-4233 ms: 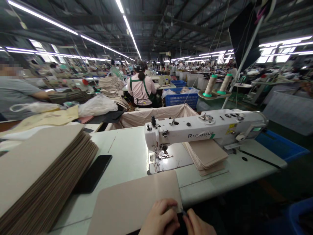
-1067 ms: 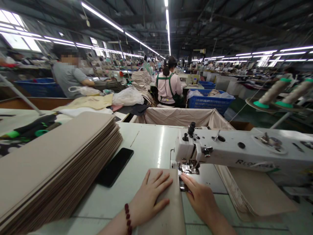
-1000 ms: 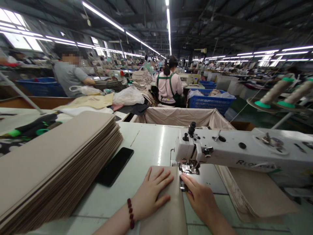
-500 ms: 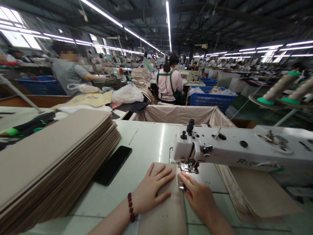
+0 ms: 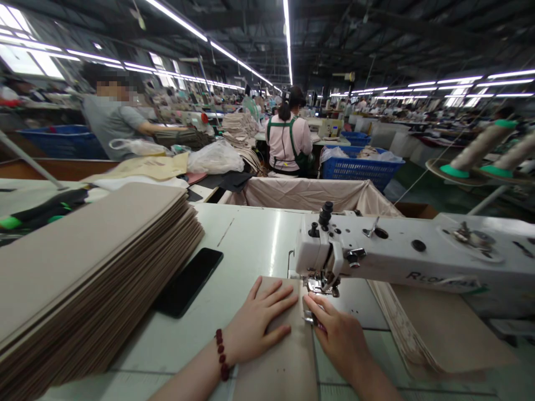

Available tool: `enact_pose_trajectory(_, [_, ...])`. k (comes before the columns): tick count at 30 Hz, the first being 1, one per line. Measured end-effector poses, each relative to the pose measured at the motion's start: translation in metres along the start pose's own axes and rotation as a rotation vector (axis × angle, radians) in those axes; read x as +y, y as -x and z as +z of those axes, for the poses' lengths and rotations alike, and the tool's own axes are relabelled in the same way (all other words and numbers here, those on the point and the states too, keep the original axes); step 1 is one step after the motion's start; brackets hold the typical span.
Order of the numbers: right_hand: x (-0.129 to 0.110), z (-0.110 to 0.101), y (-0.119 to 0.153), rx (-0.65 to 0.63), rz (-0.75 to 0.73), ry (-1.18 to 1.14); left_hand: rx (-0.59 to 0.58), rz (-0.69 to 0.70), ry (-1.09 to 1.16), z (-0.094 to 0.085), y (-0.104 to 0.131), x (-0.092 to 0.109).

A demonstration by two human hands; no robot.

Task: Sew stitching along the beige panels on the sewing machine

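Note:
A beige fabric panel [image 5: 288,362] lies on the pale green table, its far right edge at the presser foot [image 5: 321,286] of a white sewing machine [image 5: 401,250]. Flat on this panel rests my left hand [image 5: 265,320], fingers spread, a dark red bead bracelet on the wrist. My right hand [image 5: 334,328] is at the panel's right edge, just in front of the presser foot. Its fingers are bent together near a small metal guide [image 5: 308,317]; something small and purplish shows under them, too hidden to name.
A tall stack of beige panels [image 5: 96,267] fills the left, beside a black phone [image 5: 190,281]. More panels [image 5: 451,328] lie right of the machine. Thread cones [image 5: 480,147] stand at the right. Beyond the table are a cloth-lined bin [image 5: 301,194] and two people.
The view has shifted slightly, so the stack and phone appear a little further left. Both hands and the panel look almost unmoved.

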State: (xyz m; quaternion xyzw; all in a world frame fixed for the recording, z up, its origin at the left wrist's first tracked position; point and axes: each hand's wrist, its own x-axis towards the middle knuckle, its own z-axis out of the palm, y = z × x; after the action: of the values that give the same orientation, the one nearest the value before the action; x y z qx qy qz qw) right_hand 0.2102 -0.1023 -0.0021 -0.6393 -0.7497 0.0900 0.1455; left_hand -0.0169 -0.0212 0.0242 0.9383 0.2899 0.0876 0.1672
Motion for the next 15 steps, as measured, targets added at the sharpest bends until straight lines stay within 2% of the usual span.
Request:
enact_pose_trajectory(10, [-0.0021, -0.0011, -0.0009, -0.014, 0.017, 0.012, 0.055, -0.055, 0.014, 0.0031, 0.0019, -0.0029])
enact_pose_trajectory(15, [-0.0007, 0.0007, 0.0008, -0.011, 0.014, 0.006, 0.082, -0.040, 0.021, 0.0043, 0.0030, -0.0046])
